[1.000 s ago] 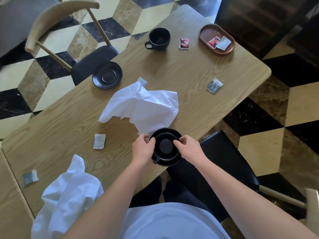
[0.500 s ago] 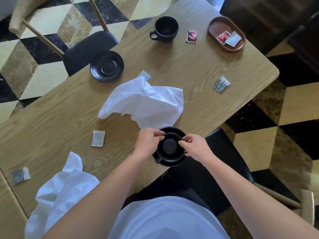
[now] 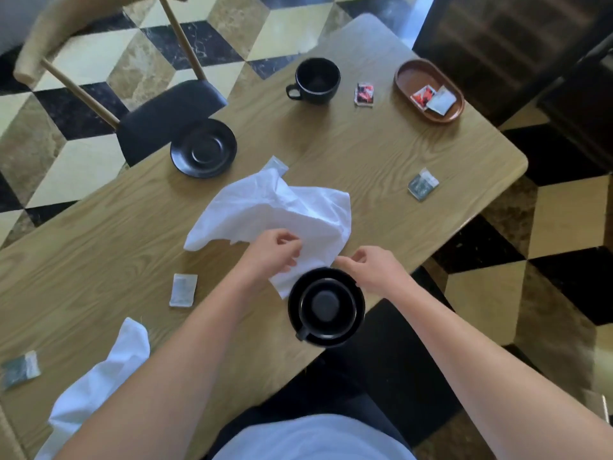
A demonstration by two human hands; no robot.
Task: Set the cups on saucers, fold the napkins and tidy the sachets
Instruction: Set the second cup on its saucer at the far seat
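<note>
Hands (image 3: 318, 260) over crumpled napkin (image 3: 282, 214)

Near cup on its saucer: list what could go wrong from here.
1. The near cup and its saucer sit at the table edge, the saucer seemingly overhanging it; a nudge could tip them off.
2. The white napkin has a corner at the saucer, under the left hand and near the right hand; pulling the napkin may drag the saucer.

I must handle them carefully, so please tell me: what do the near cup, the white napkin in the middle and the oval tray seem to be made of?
Near cup: probably matte-glazed black ceramic, with soft dull highlights. Napkin: likely woven cloth, since it holds soft crumpled folds. Oval tray: smooth reddish-brown with a slight sheen; wood or plastic, I cannot tell which.
</note>
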